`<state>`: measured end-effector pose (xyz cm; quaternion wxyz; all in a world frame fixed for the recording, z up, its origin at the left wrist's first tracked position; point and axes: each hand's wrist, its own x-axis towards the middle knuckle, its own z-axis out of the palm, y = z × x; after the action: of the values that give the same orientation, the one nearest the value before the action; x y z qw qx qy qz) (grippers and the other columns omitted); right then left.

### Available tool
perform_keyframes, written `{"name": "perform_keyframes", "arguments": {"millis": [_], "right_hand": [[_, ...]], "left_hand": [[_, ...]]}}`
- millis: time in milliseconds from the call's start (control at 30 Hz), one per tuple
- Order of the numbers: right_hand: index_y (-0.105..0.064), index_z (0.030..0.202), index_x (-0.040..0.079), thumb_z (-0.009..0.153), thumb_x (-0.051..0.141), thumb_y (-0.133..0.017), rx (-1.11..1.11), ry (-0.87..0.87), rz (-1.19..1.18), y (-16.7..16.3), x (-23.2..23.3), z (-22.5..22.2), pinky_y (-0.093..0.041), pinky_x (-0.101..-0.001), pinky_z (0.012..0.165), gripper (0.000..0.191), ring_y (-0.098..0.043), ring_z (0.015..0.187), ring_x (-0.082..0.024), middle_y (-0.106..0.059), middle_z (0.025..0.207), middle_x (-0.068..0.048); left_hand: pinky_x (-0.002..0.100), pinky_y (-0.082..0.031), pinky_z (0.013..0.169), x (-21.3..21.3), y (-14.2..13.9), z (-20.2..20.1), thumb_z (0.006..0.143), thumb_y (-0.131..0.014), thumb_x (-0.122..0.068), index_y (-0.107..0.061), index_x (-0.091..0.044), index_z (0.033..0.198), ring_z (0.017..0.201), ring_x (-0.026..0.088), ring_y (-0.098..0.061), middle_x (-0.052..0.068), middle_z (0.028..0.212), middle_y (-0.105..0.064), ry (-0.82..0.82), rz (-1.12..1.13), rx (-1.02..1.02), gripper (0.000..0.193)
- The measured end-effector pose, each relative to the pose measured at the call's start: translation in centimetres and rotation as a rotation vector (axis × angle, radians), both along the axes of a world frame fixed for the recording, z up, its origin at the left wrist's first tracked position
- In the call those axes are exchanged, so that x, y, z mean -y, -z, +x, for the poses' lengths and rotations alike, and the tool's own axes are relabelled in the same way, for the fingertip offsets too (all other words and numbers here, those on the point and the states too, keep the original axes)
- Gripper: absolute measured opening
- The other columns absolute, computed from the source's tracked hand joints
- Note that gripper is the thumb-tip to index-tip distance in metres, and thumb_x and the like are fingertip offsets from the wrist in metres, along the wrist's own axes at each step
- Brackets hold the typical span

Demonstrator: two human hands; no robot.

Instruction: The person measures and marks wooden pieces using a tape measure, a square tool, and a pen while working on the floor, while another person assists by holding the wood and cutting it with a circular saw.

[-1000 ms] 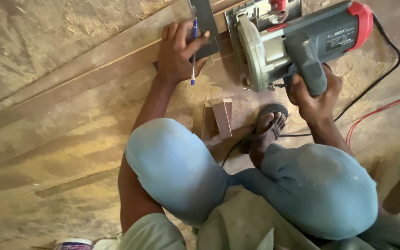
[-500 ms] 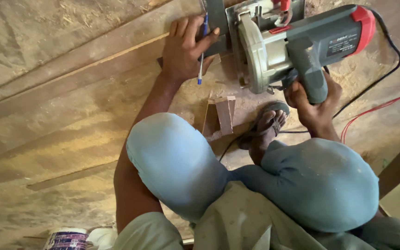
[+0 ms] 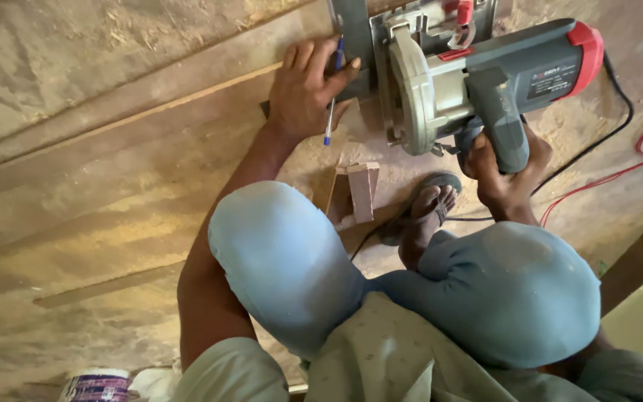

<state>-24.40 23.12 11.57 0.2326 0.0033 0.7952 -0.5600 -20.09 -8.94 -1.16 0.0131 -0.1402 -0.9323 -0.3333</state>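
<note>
Left hand [image 3: 308,93] flat on the board [image 3: 135,171], fingers spread and pressing down. A blue pen [image 3: 332,93] is tucked between its fingers, tip pointing back toward the body. Fingertips touch the edge of the saw's metal base plate [image 3: 353,45].

Right hand [image 3: 506,167] wrapped shut around the grey handle of the circular saw [image 3: 478,78]. Saw sits on the board at the top of view, blade guard facing the left hand, red end cap on the motor pointing right. Blade itself hidden by the guard; can't tell if it's spinning.

Board runs diagonally across the floor, long straight edge visible left of the left hand. Sawdust all over the floor [image 3: 61,67].

Small wood block [image 3: 361,192] stands just below the saw, between the left knee and the foot. Foot in a sandal [image 3: 427,212] is planted near the block, right below the saw.

Black cord [image 3: 597,145] runs from the saw's rear off to the right; red cable [image 3: 619,175] lies beside it. Person is squatting, both knees in blue trousers filling the lower middle. A printed tub [image 3: 97,385] sits at the bottom left edge, partly cut off.
</note>
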Motion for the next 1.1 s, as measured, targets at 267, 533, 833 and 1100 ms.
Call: {"name": "perform_keyframes", "arguments": {"millis": [267,533,833,1100], "right_hand": [[-0.059,0.093,-0.004,0.107,0.014,-0.066,-0.08,-0.017,0.128,-0.4,1.1,-1.6,-0.042,-0.0246,0.056,0.024,-0.053,0.063,-0.008,-0.06,0.073,-0.003],[-0.058,0.093,-0.002,0.103,0.011,-0.064,0.0,0.088,0.04,-1.4,4.0,-4.1,-0.041,-0.0265,0.052,0.018,-0.053,0.059,-0.008,-0.059,0.073,-0.002],[-0.063,0.09,-0.006,0.11,0.009,-0.066,-0.179,0.004,-0.059,-0.4,6.4,-7.8,-0.042,-0.0264,0.049,0.025,-0.057,0.054,-0.011,-0.061,0.069,-0.006],[-0.054,0.105,0.012,0.09,0.013,-0.073,0.011,0.416,-0.285,0.3,2.0,-8.8,-0.045,-0.0279,0.04,0.025,-0.057,0.045,-0.012,-0.064,0.067,-0.001]], "left_hand": [[0.049,-0.043,0.103,0.2,-0.9,-0.4,0.077,-0.089,-0.034,-0.072,-0.011,0.132,0.124,0.038,-0.05,0.021,0.141,-0.053,-0.005,0.029,0.016,0.062],[0.05,-0.043,0.104,0.4,-0.7,-0.4,0.078,-0.086,-0.034,-0.073,-0.012,0.13,0.121,0.04,-0.049,0.021,0.14,-0.054,-0.004,0.015,0.013,0.058],[0.05,-0.042,0.105,0.1,-1.1,0.6,0.071,-0.089,-0.03,-0.073,-0.012,0.128,0.122,0.039,-0.05,0.02,0.135,-0.055,-0.002,0.004,-0.007,0.061],[0.054,-0.039,0.102,-1.5,-1.5,1.6,0.061,-0.091,-0.036,-0.075,-0.019,0.12,0.118,0.037,-0.052,0.019,0.13,-0.056,-0.04,-0.035,-0.14,0.063]]}}
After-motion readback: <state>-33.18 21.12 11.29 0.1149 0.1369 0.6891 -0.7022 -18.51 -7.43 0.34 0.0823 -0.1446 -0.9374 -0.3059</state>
